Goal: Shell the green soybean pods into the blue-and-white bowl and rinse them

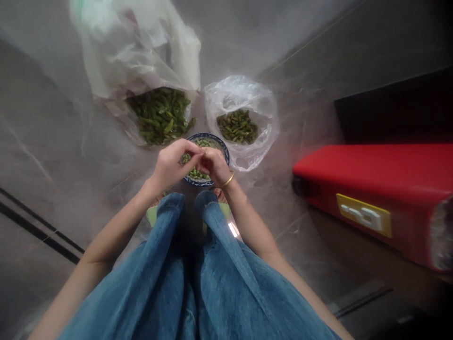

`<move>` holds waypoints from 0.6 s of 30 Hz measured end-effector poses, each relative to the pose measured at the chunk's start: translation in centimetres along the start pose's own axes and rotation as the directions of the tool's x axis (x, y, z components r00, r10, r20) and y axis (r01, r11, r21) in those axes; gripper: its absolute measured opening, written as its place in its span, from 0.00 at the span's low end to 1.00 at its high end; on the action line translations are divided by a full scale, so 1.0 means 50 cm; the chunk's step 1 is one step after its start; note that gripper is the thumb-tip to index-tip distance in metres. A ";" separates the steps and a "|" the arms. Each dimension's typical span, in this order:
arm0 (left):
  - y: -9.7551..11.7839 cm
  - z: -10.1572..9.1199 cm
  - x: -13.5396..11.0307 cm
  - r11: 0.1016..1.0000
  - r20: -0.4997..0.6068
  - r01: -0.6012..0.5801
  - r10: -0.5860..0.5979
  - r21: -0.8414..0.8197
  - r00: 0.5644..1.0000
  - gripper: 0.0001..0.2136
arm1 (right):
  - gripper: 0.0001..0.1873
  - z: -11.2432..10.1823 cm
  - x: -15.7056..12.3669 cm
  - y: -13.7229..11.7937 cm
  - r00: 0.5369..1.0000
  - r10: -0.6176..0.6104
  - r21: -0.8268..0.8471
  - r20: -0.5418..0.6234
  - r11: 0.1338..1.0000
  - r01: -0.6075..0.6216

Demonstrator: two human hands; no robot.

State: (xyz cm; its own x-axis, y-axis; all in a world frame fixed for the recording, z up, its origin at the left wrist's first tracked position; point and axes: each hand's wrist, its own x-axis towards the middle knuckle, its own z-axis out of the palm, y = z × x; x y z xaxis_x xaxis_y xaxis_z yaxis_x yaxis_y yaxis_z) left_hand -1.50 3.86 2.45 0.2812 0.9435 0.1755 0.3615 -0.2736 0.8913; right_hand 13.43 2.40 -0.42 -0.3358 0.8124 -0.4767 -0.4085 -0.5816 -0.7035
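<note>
Above a bowl with a blue patterned rim [222,143], my left hand [175,163] and my right hand [215,164] meet at their fingertips. The fingers of both are pinched closed; whatever lies between them is too small or hidden to name. Shelled green beans [197,174] lie in the bowl, partly covered by the hands. Beyond it to the left, a large whitish plastic bag [141,61] lies open with green bean pods [163,115] at its mouth. A smaller clear plastic bag [267,113] to the right holds darker green pods or husks [238,126].
Grey tiled floor [71,141] lies under everything. At the right is a red box-like object [375,165] with a yellow label [364,215]. My knees in blue denim [170,222] are close below the bowl. A dark strip [38,229] crosses the floor at left.
</note>
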 end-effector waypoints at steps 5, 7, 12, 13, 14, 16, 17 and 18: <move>-0.019 0.015 -0.006 0.973 -0.137 0.114 -0.143 -0.201 0.980 0.08 | 0.12 0.000 -0.005 -0.011 0.993 0.114 0.093 0.039 0.989 -0.117; -0.029 0.020 -0.007 0.951 -0.195 0.156 -0.212 -0.267 0.958 0.10 | 0.11 0.004 -0.007 -0.018 0.986 0.161 0.122 0.042 0.979 -0.165; -0.028 0.025 -0.010 0.956 -0.200 0.184 -0.231 -0.229 0.952 0.09 | 0.04 0.014 -0.003 -0.020 0.978 0.205 0.162 -0.032 0.967 -0.197; -0.026 0.025 -0.009 0.959 -0.199 0.182 -0.226 -0.216 0.954 0.09 | 0.04 0.015 -0.002 -0.018 0.979 0.200 0.176 -0.044 0.966 -0.190; -0.026 0.024 -0.008 0.961 -0.201 0.186 -0.227 -0.206 0.953 0.09 | 0.05 0.014 -0.001 -0.015 0.979 0.196 0.191 -0.050 0.964 -0.183; -0.034 0.017 -0.005 0.960 -0.224 0.205 -0.246 -0.191 0.943 0.09 | 0.08 0.010 0.000 -0.010 0.980 0.188 0.218 -0.063 0.961 -0.170; -0.045 0.009 -0.002 0.960 -0.245 0.215 -0.256 -0.180 0.935 0.09 | 0.09 0.006 -0.001 -0.007 0.979 0.192 0.225 -0.071 0.959 -0.172; -0.059 -0.003 0.002 0.962 -0.268 0.221 -0.258 -0.160 0.928 0.09 | 0.10 0.002 -0.002 -0.005 0.976 0.203 0.227 -0.081 0.957 -0.181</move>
State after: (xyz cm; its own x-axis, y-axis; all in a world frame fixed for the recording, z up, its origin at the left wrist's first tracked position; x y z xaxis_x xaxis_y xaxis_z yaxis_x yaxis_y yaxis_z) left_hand -2.67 4.77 -0.12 -0.0704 0.9965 0.0448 0.2677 -0.0244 0.9632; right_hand 13.48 2.47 -0.15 -0.3422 0.6779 -0.6506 -0.5229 -0.7127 -0.4676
